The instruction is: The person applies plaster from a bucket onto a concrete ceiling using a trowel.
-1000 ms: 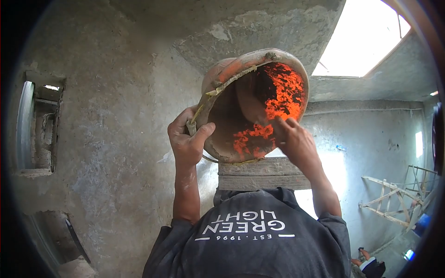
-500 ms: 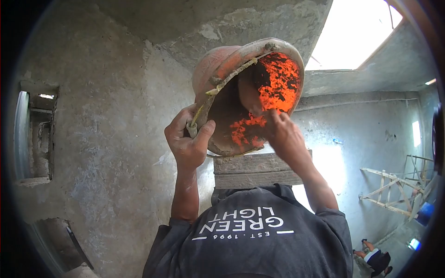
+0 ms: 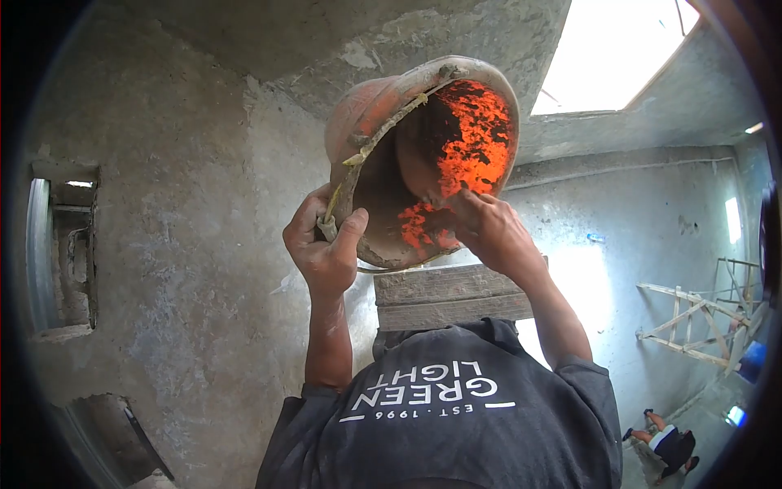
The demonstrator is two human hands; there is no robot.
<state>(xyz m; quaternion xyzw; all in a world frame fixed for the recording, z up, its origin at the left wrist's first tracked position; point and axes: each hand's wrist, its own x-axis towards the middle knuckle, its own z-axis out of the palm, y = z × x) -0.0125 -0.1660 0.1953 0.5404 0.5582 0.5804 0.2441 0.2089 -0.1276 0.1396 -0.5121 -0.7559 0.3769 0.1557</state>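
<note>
A tilted orange bucket [image 3: 366, 122], crusted with dried mortar, is held up with its mouth towards me. Its inner wall shows bright orange patches among dark residue. My left hand [image 3: 322, 248] is closed round the rim and the grip of the bucket's wire handle [image 3: 327, 227], thumb on the near side. At the right of the mouth, my right hand [image 3: 497, 232] is closed on what looks like a trowel [image 3: 419, 167]. Its dull blade reaches into the bucket against the inside; its handle is mostly hidden by my fingers.
Wooden planks [image 3: 452, 297] lie just below the bucket, in front of my chest. Rough plastered walls [image 3: 187, 204] surround me, with a bright opening [image 3: 615, 53] at upper right. A wooden frame [image 3: 700, 322] stands at right; another person [image 3: 669, 444] is at lower right.
The bucket and both hands have shifted slightly left and up in view. My right hand and the trowel are still at the inner wall, the hand slightly lower against the mouth.
</note>
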